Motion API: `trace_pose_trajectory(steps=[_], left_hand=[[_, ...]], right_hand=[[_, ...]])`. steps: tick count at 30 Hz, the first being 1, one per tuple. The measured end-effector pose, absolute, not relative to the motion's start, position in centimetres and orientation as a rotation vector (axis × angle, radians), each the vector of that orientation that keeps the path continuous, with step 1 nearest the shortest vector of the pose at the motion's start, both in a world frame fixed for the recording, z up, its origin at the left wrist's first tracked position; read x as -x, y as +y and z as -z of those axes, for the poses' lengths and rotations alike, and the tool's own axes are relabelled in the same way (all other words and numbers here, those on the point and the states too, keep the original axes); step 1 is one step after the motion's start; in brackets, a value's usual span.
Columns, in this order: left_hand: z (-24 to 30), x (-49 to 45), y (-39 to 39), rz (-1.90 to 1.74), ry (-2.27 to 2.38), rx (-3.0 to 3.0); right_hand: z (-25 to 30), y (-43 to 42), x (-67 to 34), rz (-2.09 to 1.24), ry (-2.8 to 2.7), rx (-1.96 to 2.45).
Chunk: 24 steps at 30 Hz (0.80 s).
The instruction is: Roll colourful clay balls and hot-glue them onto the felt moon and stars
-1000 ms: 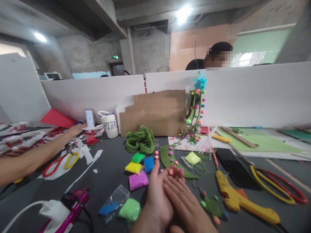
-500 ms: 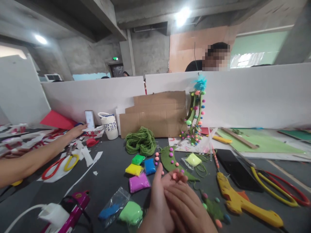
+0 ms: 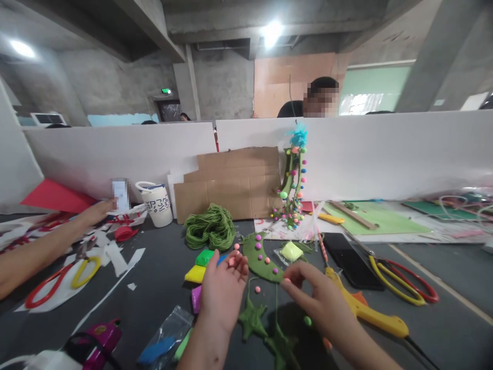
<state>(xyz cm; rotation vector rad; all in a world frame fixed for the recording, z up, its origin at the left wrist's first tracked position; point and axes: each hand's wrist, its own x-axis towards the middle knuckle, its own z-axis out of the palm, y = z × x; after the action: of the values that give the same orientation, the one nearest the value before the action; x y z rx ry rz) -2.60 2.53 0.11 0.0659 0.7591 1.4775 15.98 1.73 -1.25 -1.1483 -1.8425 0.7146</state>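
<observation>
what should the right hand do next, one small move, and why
Probably press the pink ball gently onto the lower tip of the green crescent: the right hand seems to pinch it right there, and the purple and pink balls along the crescent stop just short of that tip. The left hand lies open, palm up, beside it.
</observation>
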Motion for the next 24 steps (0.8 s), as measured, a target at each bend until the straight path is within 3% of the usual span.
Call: trace_pose_trajectory(steps=[12,24], left_hand=[[0.6,0.7,1.8,-1.395,0.857,-0.261],[2.3,-1.5,1.1,-1.132,0.920,-0.648]], right_hand=[[0.4,1.4,-13.8,-0.993,-1.802,0.997],[2.0,2.4,-15.0,-0.681,-1.838,0.976]])
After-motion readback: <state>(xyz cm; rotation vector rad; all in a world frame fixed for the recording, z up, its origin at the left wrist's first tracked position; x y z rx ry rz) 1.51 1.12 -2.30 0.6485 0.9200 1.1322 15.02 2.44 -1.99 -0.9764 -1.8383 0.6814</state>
